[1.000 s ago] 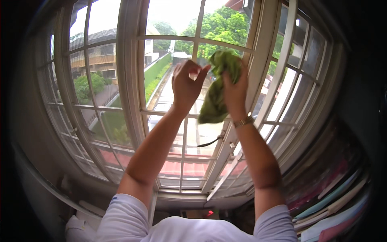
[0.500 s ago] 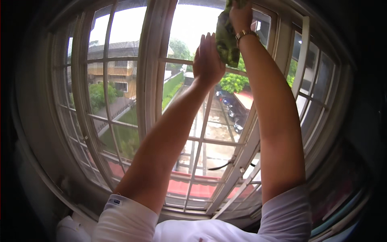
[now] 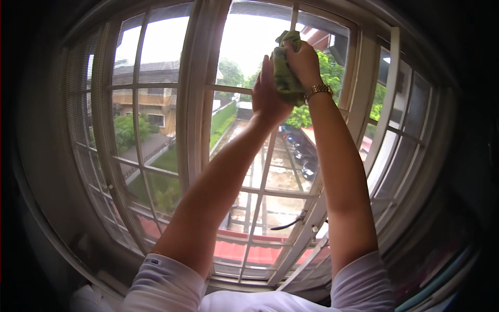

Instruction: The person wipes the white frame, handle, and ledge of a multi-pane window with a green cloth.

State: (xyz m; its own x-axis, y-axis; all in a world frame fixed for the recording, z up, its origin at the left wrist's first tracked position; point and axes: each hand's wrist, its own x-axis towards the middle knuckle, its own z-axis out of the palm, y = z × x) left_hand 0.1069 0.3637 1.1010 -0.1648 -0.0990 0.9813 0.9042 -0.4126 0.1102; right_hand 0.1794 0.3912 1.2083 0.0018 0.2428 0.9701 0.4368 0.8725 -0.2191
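A crumpled green cloth (image 3: pixel 283 73) is bunched in my right hand (image 3: pixel 305 63), held at the window bar that divides the upper panes. Its lower end hangs down toward my right wrist, where a metal-band watch (image 3: pixel 318 91) sits. Close on the cloth's left side is my left hand (image 3: pixel 267 99), fingers stretched upward and grasping nothing; whether its palm touches the cloth or the bar is hidden. Both arms reach up in front of the barred window sash (image 3: pixel 258 191).
A dark window handle (image 3: pixel 288 224) juts from the sash's lower right. To the left stands a screened window (image 3: pixel 138 86); to the right, another barred panel (image 3: pixel 403 130) is angled. Dark folded items (image 3: pixel 442 275) lie at the lower right. Outside are a courtyard, parked vehicles and trees.
My right hand has come down with the cloth from the top of the pane, nearer my left hand. My left hand stays at nearly the same place, slightly lower.
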